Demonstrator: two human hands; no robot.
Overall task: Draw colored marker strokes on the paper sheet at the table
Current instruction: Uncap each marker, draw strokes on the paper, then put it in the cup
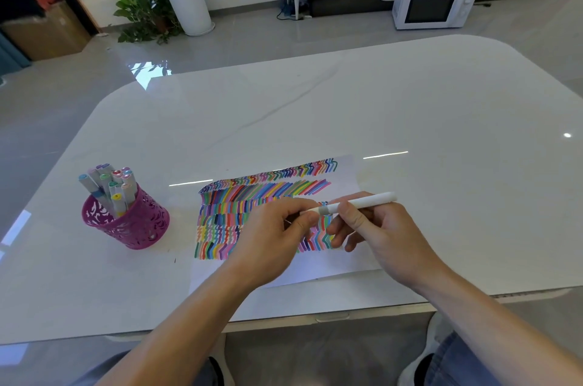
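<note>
A white paper sheet [318, 269] lies on the table in front of me, covered with rows of many-coloured marker strokes. My right hand [378, 234] holds a white marker [362, 202] level above the sheet, its grey end pointing left. My left hand [277, 237] pinches that left end of the marker between thumb and fingers; whether a cap is on it I cannot tell. Both hands hide part of the lower stroke rows.
A purple cut-out pen cup [132, 221] with several markers stands left of the sheet. The glossy white table [410, 108] ends near my lap. Beyond it, on the floor, stand a white microwave [433, 0] and potted plants [148, 10].
</note>
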